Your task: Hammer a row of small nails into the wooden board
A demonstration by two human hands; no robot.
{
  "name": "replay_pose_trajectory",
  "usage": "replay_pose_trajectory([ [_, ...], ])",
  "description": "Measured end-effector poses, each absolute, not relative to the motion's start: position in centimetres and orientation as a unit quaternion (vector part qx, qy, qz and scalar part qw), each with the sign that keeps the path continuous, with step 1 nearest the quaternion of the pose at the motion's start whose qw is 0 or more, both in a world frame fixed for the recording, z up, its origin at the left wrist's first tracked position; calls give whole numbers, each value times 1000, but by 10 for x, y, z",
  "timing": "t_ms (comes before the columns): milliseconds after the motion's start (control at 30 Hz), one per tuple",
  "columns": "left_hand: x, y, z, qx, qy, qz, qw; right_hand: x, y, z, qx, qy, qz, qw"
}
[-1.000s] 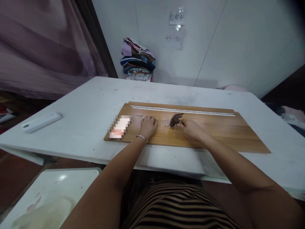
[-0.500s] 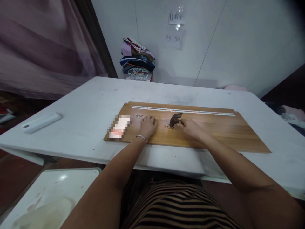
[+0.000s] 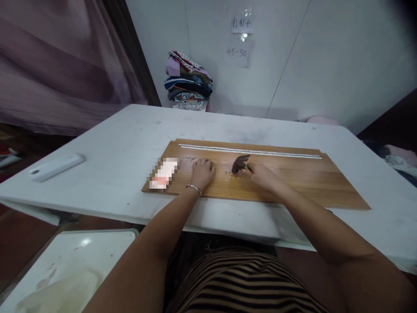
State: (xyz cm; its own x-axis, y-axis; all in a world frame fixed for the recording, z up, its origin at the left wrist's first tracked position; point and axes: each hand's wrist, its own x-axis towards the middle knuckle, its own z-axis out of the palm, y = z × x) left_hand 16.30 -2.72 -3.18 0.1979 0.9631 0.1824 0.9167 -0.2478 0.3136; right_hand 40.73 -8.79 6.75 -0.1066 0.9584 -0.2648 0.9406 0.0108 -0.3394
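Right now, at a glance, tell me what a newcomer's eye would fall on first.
Probably the dark hammer in the right hand, its head near the middle of the wooden board. Next, the bright pixelated patch at the board's left end, with a few nails lying between it and the left hand. Beyond the table, a colourful clothes pile stands out against the pale wall.

The right hand [image 3: 260, 174] is concealing most of the handle of the hammer [image 3: 240, 164]. Pixelation is masking an item [image 3: 164, 174] on the wooden board [image 3: 299, 178]. Specks [image 3: 226, 172] beside the hammer head are appearing too small to identify. The left picture edge is cropping the purple curtain [image 3: 65, 65].
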Motion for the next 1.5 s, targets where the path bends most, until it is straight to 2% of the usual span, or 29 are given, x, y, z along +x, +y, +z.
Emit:
replay_pose_trajectory([
  [1500,164,-27,-30,771,613,163,61,409,-86,66,-662,-721,202,16],
])
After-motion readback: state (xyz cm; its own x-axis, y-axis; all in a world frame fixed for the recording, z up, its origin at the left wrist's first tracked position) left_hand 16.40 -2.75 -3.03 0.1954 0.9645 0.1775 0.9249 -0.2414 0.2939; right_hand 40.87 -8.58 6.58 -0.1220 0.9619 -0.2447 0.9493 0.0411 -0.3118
